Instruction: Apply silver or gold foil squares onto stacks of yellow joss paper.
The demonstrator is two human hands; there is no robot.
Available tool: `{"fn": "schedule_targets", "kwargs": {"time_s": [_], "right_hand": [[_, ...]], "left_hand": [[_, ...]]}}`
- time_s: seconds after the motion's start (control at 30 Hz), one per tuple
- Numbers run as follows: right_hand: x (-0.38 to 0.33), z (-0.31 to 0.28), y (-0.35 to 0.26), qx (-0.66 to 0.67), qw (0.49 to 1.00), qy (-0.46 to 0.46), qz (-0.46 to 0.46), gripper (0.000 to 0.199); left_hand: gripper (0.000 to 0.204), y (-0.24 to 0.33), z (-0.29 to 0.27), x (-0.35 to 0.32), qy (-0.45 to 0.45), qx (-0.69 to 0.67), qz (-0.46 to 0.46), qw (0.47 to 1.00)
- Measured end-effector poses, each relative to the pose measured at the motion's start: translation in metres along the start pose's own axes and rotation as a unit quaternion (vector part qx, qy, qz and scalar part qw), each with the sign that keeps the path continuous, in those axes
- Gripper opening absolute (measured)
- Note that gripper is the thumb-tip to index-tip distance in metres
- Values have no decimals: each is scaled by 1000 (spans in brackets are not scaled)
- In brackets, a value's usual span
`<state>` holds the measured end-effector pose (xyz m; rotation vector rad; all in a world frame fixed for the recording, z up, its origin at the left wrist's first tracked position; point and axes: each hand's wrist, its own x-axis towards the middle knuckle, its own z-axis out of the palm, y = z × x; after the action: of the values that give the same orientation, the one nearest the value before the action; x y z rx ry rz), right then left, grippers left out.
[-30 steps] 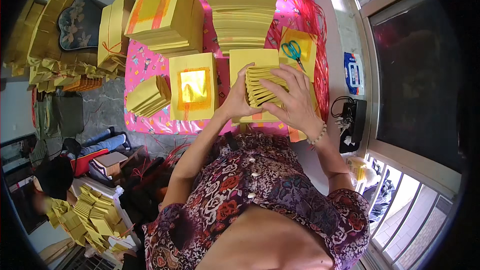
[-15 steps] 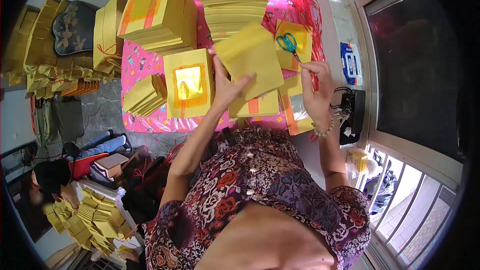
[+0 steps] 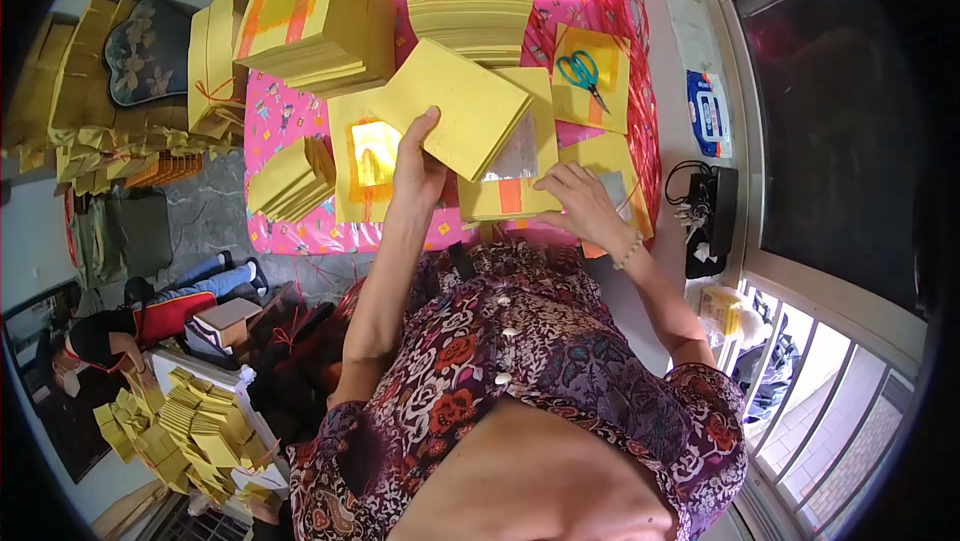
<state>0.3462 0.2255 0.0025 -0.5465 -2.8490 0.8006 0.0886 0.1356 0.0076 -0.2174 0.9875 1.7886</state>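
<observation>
One folded yellow bundle [image 3: 465,106], long axis slanting far-left to near-right, is gripped in the left hand [image 3: 418,163] above the yellow pile [image 3: 484,205], far-left of the right hand [image 3: 582,203], whose bent fingers meet the pile's right edge; pinching, I can't tell.

A home-style workroom, judging by piled yellow paper [image 3: 462,101], scissors [image 3: 591,84] and pink-covered table [image 3: 300,113]
</observation>
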Motion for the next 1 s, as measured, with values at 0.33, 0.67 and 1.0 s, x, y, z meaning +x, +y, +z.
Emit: {"fn": "schedule_targets", "kwargs": {"time_s": [0.33, 0.67, 1.0], "right_hand": [[2, 1, 0, -32, 999, -12, -4, 46], [6, -1, 3, -46, 998, -3, -41, 48], [1, 6, 16, 16, 996, 18, -83, 23]], "left_hand": [[52, 41, -80, -11, 63, 23, 122, 990], [49, 30, -114, 7, 94, 31, 82, 992], [56, 27, -108, 13, 110, 94, 194, 970]]}}
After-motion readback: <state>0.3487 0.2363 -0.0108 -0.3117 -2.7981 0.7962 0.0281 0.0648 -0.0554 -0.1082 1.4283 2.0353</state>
